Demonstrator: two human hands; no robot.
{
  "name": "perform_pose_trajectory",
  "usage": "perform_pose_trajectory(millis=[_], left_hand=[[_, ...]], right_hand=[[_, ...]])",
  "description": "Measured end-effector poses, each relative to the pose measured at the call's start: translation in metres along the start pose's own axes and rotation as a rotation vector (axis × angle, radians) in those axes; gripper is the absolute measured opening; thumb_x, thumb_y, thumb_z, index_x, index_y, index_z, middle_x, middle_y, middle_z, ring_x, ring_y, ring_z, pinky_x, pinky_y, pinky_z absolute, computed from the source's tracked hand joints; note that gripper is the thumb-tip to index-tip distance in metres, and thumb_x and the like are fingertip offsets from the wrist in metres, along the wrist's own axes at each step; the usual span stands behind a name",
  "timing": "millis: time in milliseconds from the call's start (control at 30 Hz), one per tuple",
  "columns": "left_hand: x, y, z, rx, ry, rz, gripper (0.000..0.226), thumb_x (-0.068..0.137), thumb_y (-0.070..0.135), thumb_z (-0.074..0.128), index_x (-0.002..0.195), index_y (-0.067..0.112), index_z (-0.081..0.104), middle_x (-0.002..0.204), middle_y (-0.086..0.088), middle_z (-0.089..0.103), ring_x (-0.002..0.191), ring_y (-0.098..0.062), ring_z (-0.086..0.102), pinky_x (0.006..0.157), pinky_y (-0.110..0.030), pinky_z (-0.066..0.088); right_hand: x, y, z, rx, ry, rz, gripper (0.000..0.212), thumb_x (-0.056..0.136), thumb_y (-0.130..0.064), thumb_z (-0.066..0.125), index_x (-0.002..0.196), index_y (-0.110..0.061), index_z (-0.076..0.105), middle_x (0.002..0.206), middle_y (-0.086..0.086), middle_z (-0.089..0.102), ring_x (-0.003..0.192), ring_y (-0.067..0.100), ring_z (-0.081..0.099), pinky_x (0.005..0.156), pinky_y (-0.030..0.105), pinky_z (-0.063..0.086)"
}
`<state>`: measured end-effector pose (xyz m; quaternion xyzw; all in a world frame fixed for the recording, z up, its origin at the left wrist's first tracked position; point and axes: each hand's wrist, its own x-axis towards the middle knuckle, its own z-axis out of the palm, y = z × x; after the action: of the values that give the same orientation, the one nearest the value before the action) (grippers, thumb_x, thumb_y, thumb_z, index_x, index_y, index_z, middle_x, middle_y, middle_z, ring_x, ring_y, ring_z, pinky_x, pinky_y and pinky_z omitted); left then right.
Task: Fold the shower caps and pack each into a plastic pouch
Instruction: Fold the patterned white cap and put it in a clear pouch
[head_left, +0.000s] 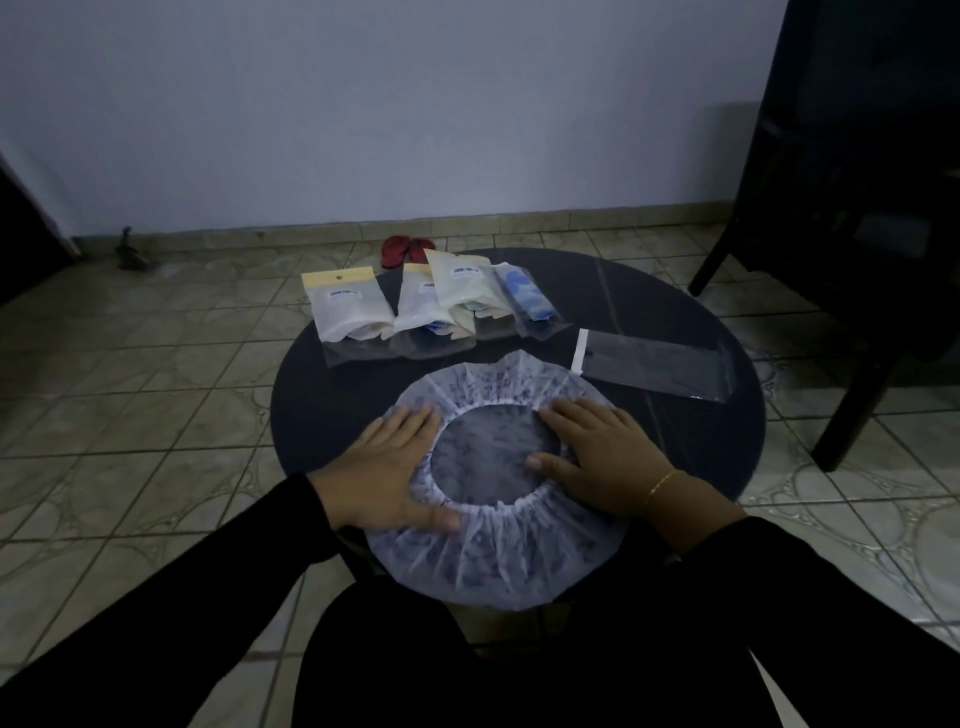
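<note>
Now the shower cap (493, 551) lies flat under straight fingers of left hand (387, 467) and right hand (597, 457).

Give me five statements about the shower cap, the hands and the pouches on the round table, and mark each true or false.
1. Both hands, the left hand and the right hand, press flat on the shower cap. True.
2. The shower cap is already folded in half. False: it lies spread out round, its elastic opening facing up.
3. An empty clear pouch lies on the table beyond the right hand. True.
4. The filled pouches sit at the near edge of the table. False: they lie along the far side.
5. The right wrist wears a thin bracelet. True.
</note>
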<state>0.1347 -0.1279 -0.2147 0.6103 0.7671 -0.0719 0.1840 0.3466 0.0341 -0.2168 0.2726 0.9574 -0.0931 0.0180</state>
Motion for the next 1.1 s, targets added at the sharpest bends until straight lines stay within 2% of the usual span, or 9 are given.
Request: perform_pose_trajectory(millis=[133, 267, 400, 533, 700, 800, 867, 967, 1100], left_hand=[[0.003, -0.014, -0.021, -0.001, -0.003, -0.029, 0.146, 0.027, 0.104, 0.028, 0.150, 0.033, -0.009, 0.153, 0.010, -0.024, 0.140, -0.015, -0.027, 0.114, -0.039, -0.011], [0.000, -0.020, -0.037, 0.030, 0.078, -0.060, 0.107, 0.063, 0.082, 0.052, 0.150, 0.035, 0.010, 0.159, 0.008, -0.004, 0.145, -0.017, -0.010, 0.116, -0.038, 0.008], [-0.006, -0.006, -0.022, -0.178, 0.024, -0.039, 0.132, 0.045, 0.100, 0.027, 0.151, 0.026, 0.001, 0.157, 0.013, -0.008, 0.144, -0.012, -0.013, 0.116, -0.032, 0.005], [-0.003, -0.011, 0.006, -0.084, 0.040, -0.031, 0.143, 0.037, 0.105, 0.022, 0.148, 0.025, -0.018, 0.155, 0.008, -0.024, 0.141, -0.011, -0.024, 0.117, -0.035, -0.005], [-0.001, -0.013, 0.005, -0.051, 0.074, -0.025, 0.141, 0.037, 0.105, 0.017, 0.148, 0.025, -0.018, 0.154, 0.011, -0.024, 0.140, -0.008, -0.024, 0.116, -0.036, -0.009], [-0.008, -0.015, 0.006, -0.135, 0.240, 0.015, 0.129, 0.046, 0.103, 0.020, 0.151, 0.030, 0.002, 0.154, 0.017, -0.011, 0.140, -0.003, -0.015, 0.117, -0.034, -0.003], [-0.017, -0.019, 0.008, -0.263, 0.467, 0.076, 0.100, 0.065, 0.092, 0.032, 0.144, 0.032, 0.035, 0.151, 0.017, 0.022, 0.140, -0.003, 0.016, 0.116, -0.033, 0.019], [-0.032, -0.029, 0.012, -0.289, 0.650, 0.188, 0.038, 0.083, 0.045, 0.050, 0.111, 0.028, 0.069, 0.117, 0.015, 0.059, 0.108, -0.001, 0.051, 0.095, -0.027, 0.044], [-0.042, -0.037, 0.013, -0.196, 0.542, 0.217, 0.041, 0.080, 0.001, 0.061, 0.109, 0.028, 0.071, 0.111, 0.021, 0.059, 0.104, 0.000, 0.053, 0.089, -0.003, 0.034]], right_hand=[[-0.003, -0.004, -0.018, -0.078, 0.071, 0.040, 0.056, 0.088, -0.067, 0.028, 0.123, -0.034, 0.057, 0.122, -0.004, 0.052, 0.122, 0.018, 0.042, 0.100, 0.039, 0.023], [-0.006, -0.001, -0.023, -0.161, 0.237, -0.010, 0.044, 0.090, -0.058, 0.040, 0.087, -0.025, 0.069, 0.100, -0.005, 0.054, 0.108, 0.017, 0.046, 0.092, 0.035, 0.024], [-0.003, 0.004, -0.008, -0.023, 0.198, -0.036, 0.074, 0.080, -0.073, 0.026, 0.133, -0.025, 0.046, 0.152, 0.000, 0.028, 0.142, 0.021, 0.019, 0.113, 0.039, 0.014], [-0.001, 0.008, 0.002, -0.028, -0.061, 0.028, 0.078, 0.086, -0.071, 0.019, 0.150, -0.028, 0.006, 0.159, -0.005, -0.003, 0.146, 0.014, -0.006, 0.117, 0.040, -0.003], [-0.002, 0.008, -0.004, 0.036, -0.077, 0.020, 0.073, 0.092, -0.063, 0.024, 0.151, -0.024, 0.007, 0.159, -0.004, -0.001, 0.146, 0.013, -0.005, 0.116, 0.039, -0.003], [-0.009, 0.016, -0.013, 0.209, 0.118, -0.025, 0.059, 0.096, -0.051, 0.032, 0.144, -0.016, 0.036, 0.153, 0.002, 0.028, 0.143, 0.021, 0.020, 0.115, 0.037, 0.012], [-0.019, 0.029, -0.018, 0.190, 0.277, -0.082, 0.043, 0.093, -0.035, 0.046, 0.125, -0.009, 0.060, 0.133, 0.009, 0.056, 0.124, 0.029, 0.049, 0.104, 0.033, 0.031], [-0.035, 0.045, -0.024, 0.154, 0.238, -0.093, 0.031, 0.085, -0.004, 0.058, 0.113, -0.011, 0.069, 0.118, 0.007, 0.066, 0.110, 0.028, 0.057, 0.092, 0.026, 0.036], [-0.050, 0.052, -0.026, 0.090, 0.102, -0.125, 0.047, 0.083, -0.002, 0.054, 0.126, -0.019, 0.060, 0.132, 0.000, 0.057, 0.122, 0.018, 0.050, 0.101, 0.025, 0.037]])
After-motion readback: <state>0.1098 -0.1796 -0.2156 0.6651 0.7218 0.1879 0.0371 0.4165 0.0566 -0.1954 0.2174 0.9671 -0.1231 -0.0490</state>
